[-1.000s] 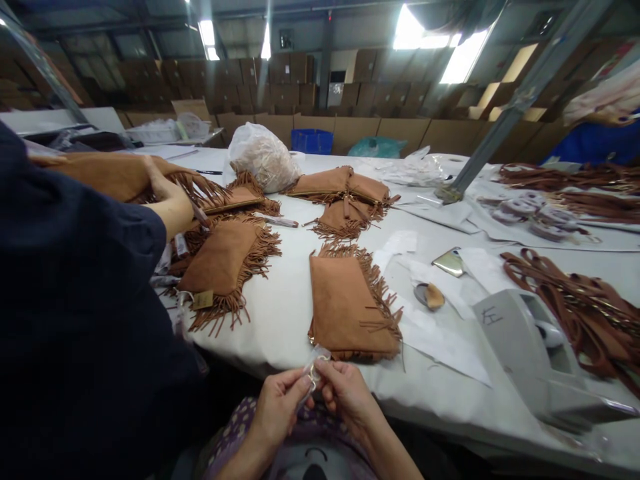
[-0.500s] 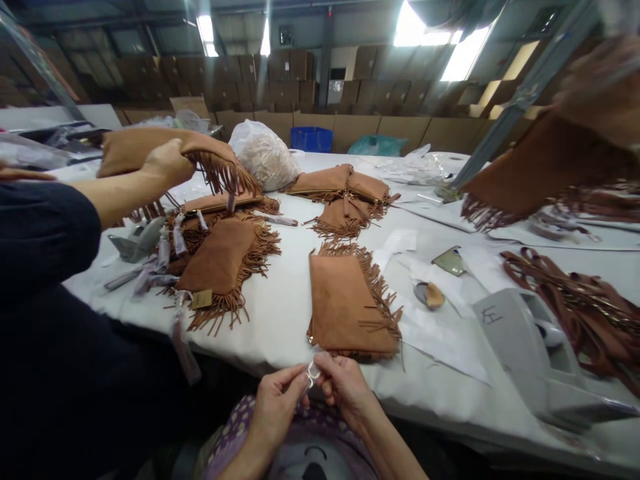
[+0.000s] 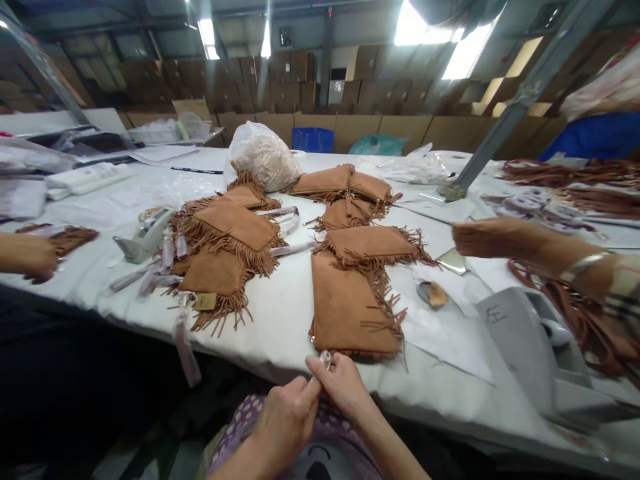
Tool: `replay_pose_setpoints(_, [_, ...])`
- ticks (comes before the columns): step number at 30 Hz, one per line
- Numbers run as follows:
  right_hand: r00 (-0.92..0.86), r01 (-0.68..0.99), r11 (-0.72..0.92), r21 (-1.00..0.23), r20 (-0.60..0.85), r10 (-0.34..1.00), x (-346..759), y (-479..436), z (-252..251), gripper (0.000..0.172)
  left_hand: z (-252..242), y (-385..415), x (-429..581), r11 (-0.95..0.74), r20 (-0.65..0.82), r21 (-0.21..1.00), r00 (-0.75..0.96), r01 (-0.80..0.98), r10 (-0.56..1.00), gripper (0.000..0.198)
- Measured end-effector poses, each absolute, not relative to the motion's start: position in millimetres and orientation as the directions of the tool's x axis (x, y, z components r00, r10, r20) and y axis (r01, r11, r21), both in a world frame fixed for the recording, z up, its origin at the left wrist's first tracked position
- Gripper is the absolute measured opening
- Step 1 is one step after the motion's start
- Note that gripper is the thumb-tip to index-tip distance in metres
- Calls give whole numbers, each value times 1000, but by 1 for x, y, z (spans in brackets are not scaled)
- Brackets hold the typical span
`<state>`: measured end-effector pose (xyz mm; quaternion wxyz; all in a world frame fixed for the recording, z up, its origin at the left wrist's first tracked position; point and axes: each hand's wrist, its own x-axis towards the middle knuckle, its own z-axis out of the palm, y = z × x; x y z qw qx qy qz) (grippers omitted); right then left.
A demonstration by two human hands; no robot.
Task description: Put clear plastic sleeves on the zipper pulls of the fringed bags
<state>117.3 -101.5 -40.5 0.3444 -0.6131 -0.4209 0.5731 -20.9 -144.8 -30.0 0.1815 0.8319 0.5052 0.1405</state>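
Observation:
At the table's front edge, my left hand (image 3: 286,419) and my right hand (image 3: 344,385) are close together, fingers closed. A small shiny piece, which looks like a metal ring in clear plastic wrap (image 3: 326,359), shows at the fingertips of my right hand. What sits inside my left fist is hidden. Just beyond them lies a tan fringed pouch (image 3: 345,307), its zipper pull at the near left corner. Another fringed pouch (image 3: 370,242) overlaps its far edge.
More fringed pouches (image 3: 235,223) are piled at left, with plastic-wrapped tassels. Grey tape dispensers (image 3: 525,340) stand on both sides. Brown straps (image 3: 565,300) lie at right. Co-workers' hands reach in from left (image 3: 30,257) and right (image 3: 520,243). A slanted metal post rises at right.
The left co-worker's pouch now lies on the left pile, and that hand has withdrawn left. One more pouch lies across the stack before me. My left hand has closed into a fist.

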Motion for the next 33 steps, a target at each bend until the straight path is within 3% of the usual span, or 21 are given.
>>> replay_pose_setpoints(6, [-50, 62, -531, -845, -534, 844, 118, -103, -54, 39, -76, -179, -69, -436, 99, 537, 459, 723, 883, 56])
replay_pose_setpoints(11, [-25, 78, -491, -868, -494, 869, 118, -104, -61, 35, -87, -195, -126, -401, 76, 497, 421, 770, 904, 34])
replay_pose_setpoints(14, [-24, 94, -477, -874, -481, 877, 119, -105, -63, 37, -62, -175, -111, -273, 114, 598, 257, 753, 960, 32])
replay_pose_setpoints(17, [-38, 105, -475, -874, -481, 876, 120, -105, -62, 41, -42, -148, -65, -126, 21, 771, 173, 624, 985, 34])
replay_pose_setpoints(21, [-51, 43, -450, -892, -452, 891, 120, -106, -59, 44, -54, -129, -17, 116, -210, 922, 226, 369, 951, 40])
replay_pose_setpoints(25, [-39, 15, -456, -890, -456, 889, 118, -108, -59, 48, -76, -128, -15, 369, -399, 916, 268, 155, 877, 47])
replay_pose_setpoints(29, [-68, -64, -476, -877, -472, 879, 116, -108, -61, 52, -72, -129, -26, 456, -413, 889, 371, -31, 831, 46])
replay_pose_setpoints(33, [-69, -153, -502, -851, -497, 865, 116, -106, -62, 57, -61, -127, -22, 495, -418, 856, 365, -149, 832, 41])
